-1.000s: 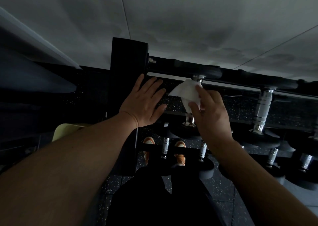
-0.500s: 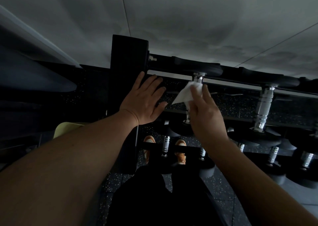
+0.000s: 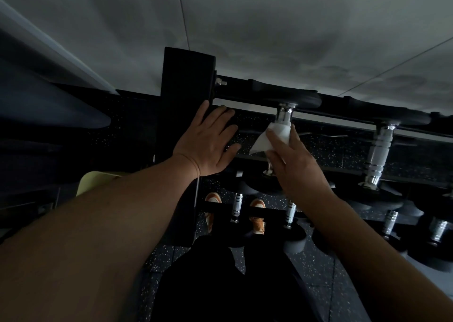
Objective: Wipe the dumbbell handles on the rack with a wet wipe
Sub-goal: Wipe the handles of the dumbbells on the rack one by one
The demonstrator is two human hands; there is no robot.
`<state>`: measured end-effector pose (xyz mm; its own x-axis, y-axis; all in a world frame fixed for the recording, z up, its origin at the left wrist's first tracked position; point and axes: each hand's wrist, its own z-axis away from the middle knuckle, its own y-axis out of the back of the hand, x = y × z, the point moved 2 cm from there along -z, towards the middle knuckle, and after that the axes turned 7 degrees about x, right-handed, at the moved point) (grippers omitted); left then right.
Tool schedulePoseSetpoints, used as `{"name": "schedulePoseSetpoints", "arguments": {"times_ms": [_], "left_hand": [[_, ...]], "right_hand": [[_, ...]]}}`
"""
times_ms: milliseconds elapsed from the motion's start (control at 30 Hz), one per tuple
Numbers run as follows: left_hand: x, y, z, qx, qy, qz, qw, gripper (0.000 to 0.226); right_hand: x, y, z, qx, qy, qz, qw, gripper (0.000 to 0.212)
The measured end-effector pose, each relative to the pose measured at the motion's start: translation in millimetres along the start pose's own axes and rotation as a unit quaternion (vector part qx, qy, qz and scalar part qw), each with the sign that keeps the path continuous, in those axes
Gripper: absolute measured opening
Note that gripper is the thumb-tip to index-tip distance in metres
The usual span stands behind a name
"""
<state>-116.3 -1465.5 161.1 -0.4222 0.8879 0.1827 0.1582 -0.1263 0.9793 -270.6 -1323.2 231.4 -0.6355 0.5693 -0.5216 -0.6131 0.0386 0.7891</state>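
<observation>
My right hand [image 3: 293, 165] holds a white wet wipe [image 3: 270, 138] wrapped around the chrome handle [image 3: 284, 114] of the leftmost dumbbell on the top shelf of the black rack [image 3: 188, 96]. Most of that handle is hidden by the wipe and my fingers. My left hand [image 3: 208, 143] lies flat with straight fingers against the rack's upright post and shelf end. Another chrome handle [image 3: 378, 152] stands bare to the right. Smaller dumbbell handles [image 3: 237, 206] sit on the lower shelves.
Grey wall panels rise behind the rack. My orange shoes [image 3: 257, 215] stand on speckled black rubber floor under the rack. A pale yellow object [image 3: 95, 182] shows at the left behind my forearm. More dark dumbbell heads [image 3: 438, 253] crowd the lower right.
My right hand has slid the wipe along the handle and now wraps it more tightly. My left hand has shifted slightly up the rack post.
</observation>
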Motion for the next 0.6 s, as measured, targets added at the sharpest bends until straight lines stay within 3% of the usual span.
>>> {"name": "schedulePoseSetpoints", "arguments": {"times_ms": [300, 467, 600], "left_hand": [[0.3, -0.6, 0.8, 0.012, -0.005, 0.011, 1.000, 0.061], [-0.1, -0.2, 0.8, 0.009, -0.005, 0.007, 1.000, 0.059], [-0.2, 0.3, 1.1, 0.012, -0.007, 0.008, 1.000, 0.058]], "right_hand": [[0.2, 11.2, -21.4, 0.014, 0.048, 0.015, 0.999, 0.049], [5.9, 6.8, -4.0, -0.031, 0.037, 0.002, 0.999, 0.048], [-0.7, 9.0, -14.9, 0.003, 0.038, 0.007, 0.999, 0.048]]}}
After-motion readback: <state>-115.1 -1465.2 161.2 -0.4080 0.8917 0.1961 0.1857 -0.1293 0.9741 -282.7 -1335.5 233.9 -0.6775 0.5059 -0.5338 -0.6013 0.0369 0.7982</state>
